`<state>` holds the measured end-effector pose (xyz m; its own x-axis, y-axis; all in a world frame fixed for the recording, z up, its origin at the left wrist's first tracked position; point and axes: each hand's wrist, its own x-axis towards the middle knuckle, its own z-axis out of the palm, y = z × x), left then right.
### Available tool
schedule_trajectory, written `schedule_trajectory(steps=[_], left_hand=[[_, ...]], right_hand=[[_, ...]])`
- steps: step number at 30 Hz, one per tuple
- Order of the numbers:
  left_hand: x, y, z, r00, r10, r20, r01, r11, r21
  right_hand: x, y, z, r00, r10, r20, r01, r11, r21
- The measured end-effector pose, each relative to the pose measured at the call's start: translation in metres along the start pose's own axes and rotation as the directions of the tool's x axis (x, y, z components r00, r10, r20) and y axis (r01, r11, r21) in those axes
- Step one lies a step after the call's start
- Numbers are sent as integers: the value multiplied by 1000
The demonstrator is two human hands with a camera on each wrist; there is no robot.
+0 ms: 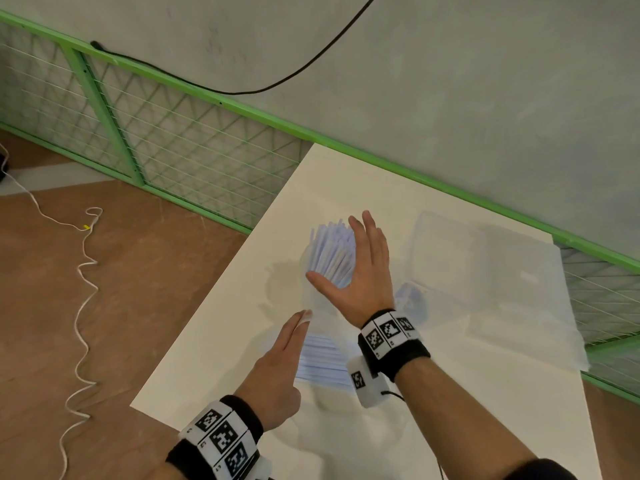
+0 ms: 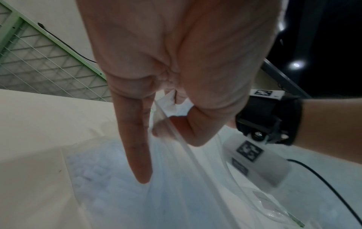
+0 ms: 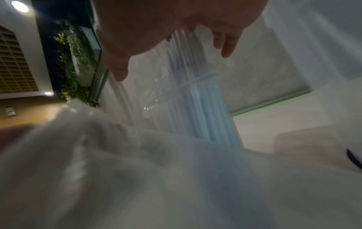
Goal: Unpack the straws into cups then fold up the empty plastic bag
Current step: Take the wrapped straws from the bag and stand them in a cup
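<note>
A clear cup (image 3: 154, 99) stands on the white table (image 1: 214, 341), packed with pale blue straws (image 1: 327, 249) that fan out above its rim. My right hand (image 1: 341, 261) is open beside them, its straight fingers along the bundle's right side and its thumb across the base. Nearer to me lies the clear plastic bag (image 1: 322, 363) with more straws inside. In the left wrist view my left hand (image 2: 156, 130) pinches the bag's (image 2: 176, 186) edge between thumb and forefinger, with another finger pointing straight down.
A second clear cup (image 1: 408, 292) with bluish contents shows behind my right wrist. Translucent plastic (image 1: 502, 282) covers the table's right end. A green mesh fence (image 1: 173, 147) runs along the wall. A white cable (image 1: 83, 271) lies on the floor to the left.
</note>
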<state>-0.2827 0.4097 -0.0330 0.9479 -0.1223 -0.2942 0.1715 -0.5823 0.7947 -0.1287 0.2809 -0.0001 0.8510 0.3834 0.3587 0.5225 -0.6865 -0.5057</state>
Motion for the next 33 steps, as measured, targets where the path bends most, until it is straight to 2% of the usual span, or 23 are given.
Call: schedule_trajectory(steps=[4,8,10,15,21,23,26,28,30,32,33], left_hand=[[-2,-2,0,1000,10,-3,-10,1000,20],[-3,-1,0,1000,0,-11,0,1000,22],[-5,2,0,1000,-16,6,16,999,30],[-7,9,-2,997,-79,22,77,995,64],[-5,-3,0,999,-37,11,36,998,49],[-4,-6,1,1000,-25,-2,25,999,43],[-3,-9,2,1000,-7,-21,8,999,36],[-2,-10,3,999,18,-38,-17,999,29],[-1,-9,4,997,38,-62,-37,999,22],[0,-8,5,997,29,-75,-29,1000,2],[1,-8,6,997,19,-74,-19,1000,1]], right_hand=[[29,-1,8,999,-46,4,46,998,-34],[50,0,18,988,-62,139,88,979,-186],[54,2,23,983,-106,150,134,973,-190],[55,4,29,983,-180,46,182,982,-46],[63,0,12,998,-48,45,37,973,226],[61,7,7,983,-127,130,107,983,151],[53,10,4,941,-180,287,236,957,-171],[48,1,-8,960,-158,232,208,955,-211],[36,-14,-26,973,-225,51,230,965,-128],[12,-28,-37,942,-325,-78,325,946,-19],[-7,-34,-39,935,-349,-66,351,936,30]])
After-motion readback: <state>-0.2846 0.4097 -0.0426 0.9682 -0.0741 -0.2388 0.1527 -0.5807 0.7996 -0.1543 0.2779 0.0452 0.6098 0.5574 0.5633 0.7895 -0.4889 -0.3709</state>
